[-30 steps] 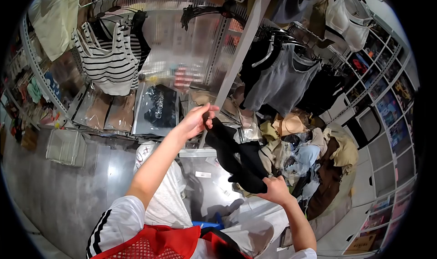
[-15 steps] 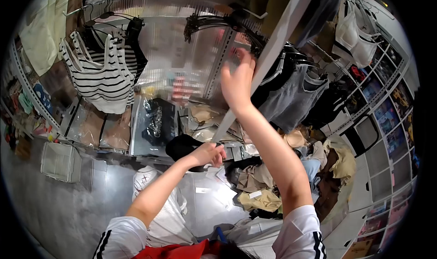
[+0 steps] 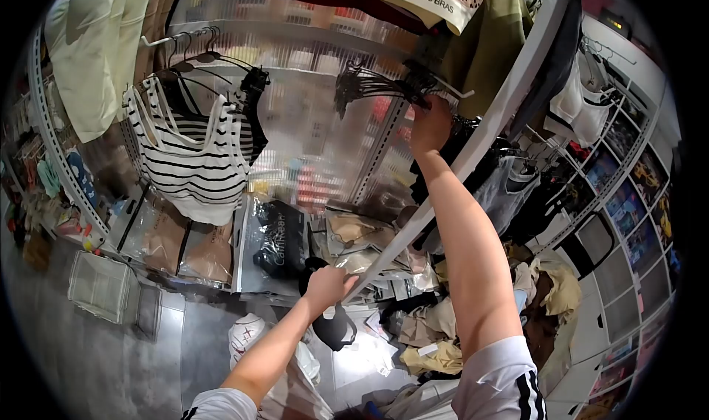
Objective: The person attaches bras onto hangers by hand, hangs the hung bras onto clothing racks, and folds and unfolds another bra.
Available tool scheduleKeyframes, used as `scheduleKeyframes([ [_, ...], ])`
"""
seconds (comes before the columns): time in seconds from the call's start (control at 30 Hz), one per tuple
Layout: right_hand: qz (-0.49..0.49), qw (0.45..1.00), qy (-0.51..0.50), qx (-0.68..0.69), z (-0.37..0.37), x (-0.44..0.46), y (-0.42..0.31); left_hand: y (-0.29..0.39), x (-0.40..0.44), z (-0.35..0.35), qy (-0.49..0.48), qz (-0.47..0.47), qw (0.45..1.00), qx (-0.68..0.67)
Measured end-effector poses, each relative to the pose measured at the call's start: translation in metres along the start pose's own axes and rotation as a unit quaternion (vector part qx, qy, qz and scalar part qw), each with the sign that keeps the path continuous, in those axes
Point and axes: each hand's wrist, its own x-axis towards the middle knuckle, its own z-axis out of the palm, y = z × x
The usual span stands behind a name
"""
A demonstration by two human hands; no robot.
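My left hand (image 3: pixel 328 287) is closed on a black garment (image 3: pixel 334 328), which hangs below and behind the fingers above the floor. My right hand (image 3: pixel 430 125) is raised to a bunch of black hangers (image 3: pixel 377 88) on a rack hook, its fingers closed at their right end. Whether it grips one hanger or several is hidden. Left of the hangers hangs a striped white top (image 3: pixel 193 158).
A slanted white post (image 3: pixel 473 154) stands beside my right forearm. Packaged garments (image 3: pixel 277 243) lie on the low shelf. Piled clothes (image 3: pixel 436 357) lie at the lower right. A clear bin (image 3: pixel 103 287) stands on the floor at left. Grey tops (image 3: pixel 509 191) hang at right.
My right hand has let go of the black garment and risen to the hangers. My left hand keeps the garment, now lower. The view has shifted, showing more of the upper rack.
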Motion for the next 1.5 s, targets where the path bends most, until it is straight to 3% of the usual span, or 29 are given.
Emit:
scheduleKeyframes([
  [0.1, 0.123, 0.984, -0.053, 0.113, -0.002, 0.000, -0.005, -0.002, -0.001, -0.004, -0.025, -0.016, 0.999, -0.029],
  [0.2, 0.112, 0.978, -0.066, 0.165, -0.006, -0.005, -0.008, -0.003, -0.006, -0.007, -0.018, 0.002, 0.998, -0.060],
  [0.3, 0.088, 0.954, -0.071, 0.278, -0.014, -0.017, -0.018, 0.001, -0.008, -0.014, -0.052, -0.077, 0.973, -0.213],
  [0.37, 0.115, 0.959, -0.071, 0.247, -0.005, -0.019, -0.014, -0.006, -0.008, -0.007, -0.022, -0.048, 0.981, -0.185],
  [0.43, 0.159, 0.883, -0.039, 0.441, -0.011, -0.012, -0.035, -0.011, -0.010, -0.003, 0.009, -0.030, 0.984, -0.175],
  [0.5, 0.246, 0.839, 0.023, 0.485, -0.026, -0.003, -0.062, -0.013, -0.010, 0.002, 0.000, -0.041, 0.979, -0.199],
  [0.53, 0.220, 0.866, 0.084, 0.440, -0.025, -0.002, -0.068, -0.011, -0.010, 0.000, 0.028, -0.020, 0.985, -0.169],
  [0.57, 0.291, 0.842, 0.082, 0.447, -0.041, -0.001, -0.086, -0.006, -0.011, -0.005, 0.057, 0.001, 0.989, -0.139],
  [0.63, 0.322, 0.859, 0.126, 0.377, -0.039, -0.002, -0.090, 0.003, -0.011, -0.011, 0.080, -0.021, 0.985, -0.148],
  [0.73, 0.341, 0.852, 0.080, 0.390, -0.047, -0.014, -0.094, 0.006, -0.009, -0.012, 0.117, -0.013, 0.986, -0.122],
  [0.77, 0.336, 0.853, 0.060, 0.395, -0.054, -0.024, -0.098, 0.004, -0.008, -0.011, 0.146, 0.030, 0.984, -0.103],
  [0.87, 0.297, 0.845, -0.073, 0.438, -0.075, -0.057, -0.113, -0.014, -0.005, 0.012, 0.084, 0.021, 0.983, -0.159],
  [1.0, 0.218, 0.820, -0.205, 0.487, -0.097, -0.089, -0.119, 0.011, -0.005, -0.007, -0.041, -0.089, 0.980, -0.173],
  [1.1, 0.207, 0.801, -0.284, 0.484, -0.146, -0.105, -0.119, 0.022, -0.005, -0.012, -0.090, -0.144, 0.922, -0.349],
  [1.17, 0.220, 0.799, -0.317, 0.462, -0.184, -0.117, -0.103, 0.001, -0.001, 0.017, -0.112, -0.044, 0.857, -0.501],
  [1.23, 0.268, 0.791, -0.362, 0.414, -0.227, -0.127, -0.074, 0.013, 0.003, 0.005, -0.146, -0.038, 0.830, -0.536],
  [1.27, 0.264, 0.815, -0.330, 0.397, -0.247, -0.130, -0.059, 0.028, 0.004, -0.011, -0.177, -0.098, 0.808, -0.553],
  [1.3, 0.263, 0.835, -0.298, 0.380, -0.269, -0.135, -0.045, 0.041, -0.001, -0.023, -0.174, -0.100, 0.783, -0.589],
  [1.37, 0.299, 0.855, -0.248, 0.343, -0.312, -0.140, -0.017, 0.057, 0.002, -0.031, -0.159, -0.102, 0.796, -0.576],
  [1.43, 0.347, 0.862, -0.237, 0.283, -0.352, -0.140, 0.008, 0.078, 0.006, -0.037, -0.107, -0.043, 0.836, -0.536],
  [1.5, 0.333, 0.885, -0.204, 0.253, -0.380, -0.142, 0.032, 0.113, 0.007, -0.055, -0.091, -0.069, 0.833, -0.541],
])
